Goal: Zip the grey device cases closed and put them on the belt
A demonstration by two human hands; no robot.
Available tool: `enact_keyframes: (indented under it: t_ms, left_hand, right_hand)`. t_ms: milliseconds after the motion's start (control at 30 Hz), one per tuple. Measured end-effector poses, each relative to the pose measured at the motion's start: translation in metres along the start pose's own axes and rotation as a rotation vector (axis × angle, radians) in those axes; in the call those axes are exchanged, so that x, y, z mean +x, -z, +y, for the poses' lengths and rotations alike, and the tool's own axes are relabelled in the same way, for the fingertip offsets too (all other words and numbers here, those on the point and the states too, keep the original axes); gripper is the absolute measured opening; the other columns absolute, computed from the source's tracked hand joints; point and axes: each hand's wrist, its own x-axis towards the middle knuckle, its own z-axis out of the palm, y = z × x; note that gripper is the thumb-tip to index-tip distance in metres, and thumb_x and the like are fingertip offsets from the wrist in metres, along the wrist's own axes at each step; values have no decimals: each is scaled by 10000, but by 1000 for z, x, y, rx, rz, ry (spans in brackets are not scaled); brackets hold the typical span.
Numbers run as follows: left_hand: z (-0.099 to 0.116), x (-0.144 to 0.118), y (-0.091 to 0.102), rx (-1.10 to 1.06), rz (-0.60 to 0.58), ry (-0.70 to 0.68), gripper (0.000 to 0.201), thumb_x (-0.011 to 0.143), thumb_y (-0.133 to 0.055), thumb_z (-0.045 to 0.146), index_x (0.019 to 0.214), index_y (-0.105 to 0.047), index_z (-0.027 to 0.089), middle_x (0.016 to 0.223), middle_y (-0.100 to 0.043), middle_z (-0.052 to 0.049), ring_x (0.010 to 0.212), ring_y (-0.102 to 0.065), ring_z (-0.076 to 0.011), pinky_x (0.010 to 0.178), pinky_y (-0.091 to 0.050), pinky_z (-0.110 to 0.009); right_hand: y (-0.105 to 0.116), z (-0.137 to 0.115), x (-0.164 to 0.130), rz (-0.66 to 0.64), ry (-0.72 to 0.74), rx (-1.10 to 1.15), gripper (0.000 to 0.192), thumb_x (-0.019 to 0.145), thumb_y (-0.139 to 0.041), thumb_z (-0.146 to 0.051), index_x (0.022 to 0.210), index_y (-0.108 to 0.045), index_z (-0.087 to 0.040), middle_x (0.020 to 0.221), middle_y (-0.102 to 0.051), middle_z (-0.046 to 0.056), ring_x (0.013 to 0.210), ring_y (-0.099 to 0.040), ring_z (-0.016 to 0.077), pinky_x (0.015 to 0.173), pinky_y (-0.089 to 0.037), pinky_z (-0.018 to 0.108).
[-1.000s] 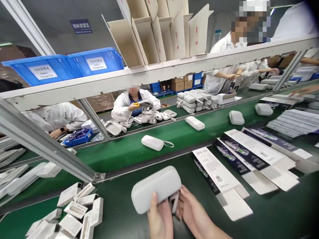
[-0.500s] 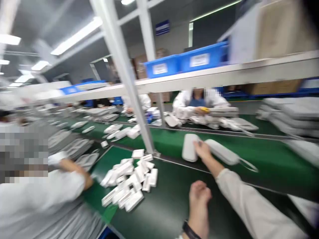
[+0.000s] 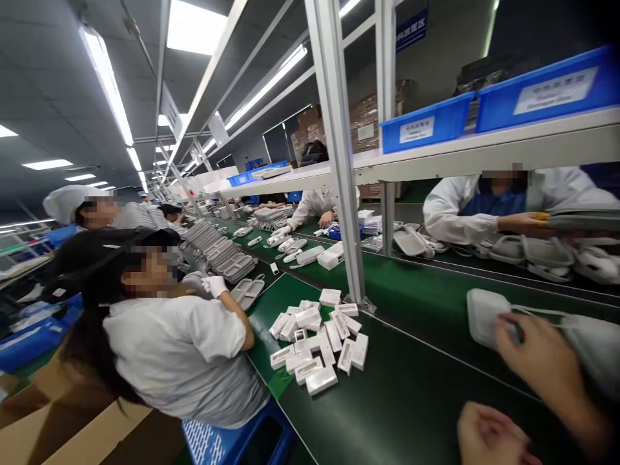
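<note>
A white case (image 3: 484,315) lies on the green conveyor belt (image 3: 426,297) at the right side of the view. The right hand (image 3: 542,361) reaches over the belt and its fingers rest on the case; the hand looks open and laid on top, but the blur does not let me tell if it really grips the case. Just beside, to the right, lies a second white case (image 3: 593,342) with a thin strap, partly behind the hand. The left hand (image 3: 484,436) is low at the bottom edge, over the dark work table (image 3: 402,407), with the fingers curled together and nothing visible inside.

Further left on the table is a heap of small white trays (image 3: 317,342), near the foot of a metal post (image 3: 339,161). On the left, a person in a white shirt (image 3: 184,355) sits on a blue stool (image 3: 232,439). Across the belt, another person in a white coat (image 3: 484,206) works among more white cases. Blue bins (image 3: 426,123) stand on the shelf above.
</note>
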Motion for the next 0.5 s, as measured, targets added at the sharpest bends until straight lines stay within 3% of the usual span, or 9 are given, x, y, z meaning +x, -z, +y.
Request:
enact_keyframes:
  t_ms: [100,200,300,400,500]
  left_hand:
    - [26,0,-2,80,32,-89,525,704,-719,633,890,-556,170,719,-610,-28,442,-463,-81,430,-254,-223]
    - [62,8,-11,333,-78,-216,404,815,-658,558,837,-565,165,694,-568,-8,504,-451,-91,491,-320,-234]
    - [88,24,-24,617,-164,-432,382,911,-567,533,788,-574,172,636,-509,9,593,-496,-133,590,-363,-263]
    - [91,43,-36,773,-62,-513,401,957,-494,518,713,-516,200,573,-428,31,570,-465,-151,603,-340,-281]
    - [81,54,-43,866,75,-515,406,979,-444,511,701,-487,219,573,-449,18,573,-490,-170,602,-325,-287]
  right_hand:
    - [16,-17,-45,-135,-266,150,468,836,-458,-636,767,-657,-218,630,-633,110,567,-588,227,568,-404,357]
    - [30,-23,-70,-113,-413,141,434,831,-480,-601,745,-645,-208,598,-620,64,568,-592,219,584,-410,328]
    - [40,-23,-78,-91,-513,148,438,844,-474,-587,769,-661,-198,642,-654,65,618,-624,225,610,-428,310]
    - [43,-19,-78,-125,-588,191,468,854,-466,-605,784,-683,-197,738,-711,92,694,-666,250,624,-450,306]
    - [40,-11,-76,-169,-623,259,477,862,-466,-628,771,-673,-208,782,-727,99,733,-680,263,638,-471,306]
